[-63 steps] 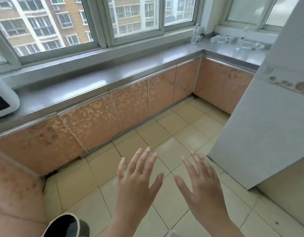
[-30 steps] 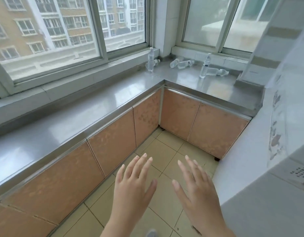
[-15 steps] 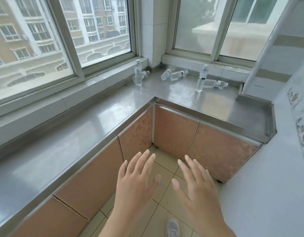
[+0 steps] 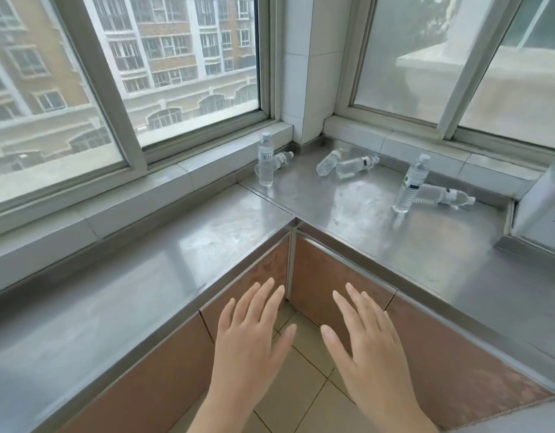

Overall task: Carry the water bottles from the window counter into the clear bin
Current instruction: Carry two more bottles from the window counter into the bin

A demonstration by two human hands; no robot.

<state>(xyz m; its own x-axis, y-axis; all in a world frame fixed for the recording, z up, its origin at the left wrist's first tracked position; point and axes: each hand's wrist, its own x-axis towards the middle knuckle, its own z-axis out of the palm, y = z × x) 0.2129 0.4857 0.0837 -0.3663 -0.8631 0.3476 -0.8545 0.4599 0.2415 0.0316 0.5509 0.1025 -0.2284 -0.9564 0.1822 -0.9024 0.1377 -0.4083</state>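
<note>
Several clear water bottles rest on the steel window counter (image 4: 348, 214) in the far corner. One bottle (image 4: 265, 162) stands upright on the left, with another (image 4: 282, 159) lying behind it. Two bottles (image 4: 328, 163) (image 4: 356, 165) lie crossed in the middle. On the right a bottle (image 4: 411, 184) stands upright beside a lying one (image 4: 441, 196). My left hand (image 4: 249, 339) and my right hand (image 4: 368, 345) hover low in front of the cabinet corner, fingers spread, holding nothing. The clear bin is out of view.
The L-shaped counter runs along two windows (image 4: 176, 67), meeting at a tiled pillar (image 4: 304, 67). Brown cabinet doors (image 4: 338, 282) sit below it, above a tiled floor (image 4: 301, 385). A white appliance side (image 4: 541, 195) stands at the right edge.
The view has moved closer to the counter corner, so the bottles appear larger and nearer. Both hands stay open and empty in front of me.
</note>
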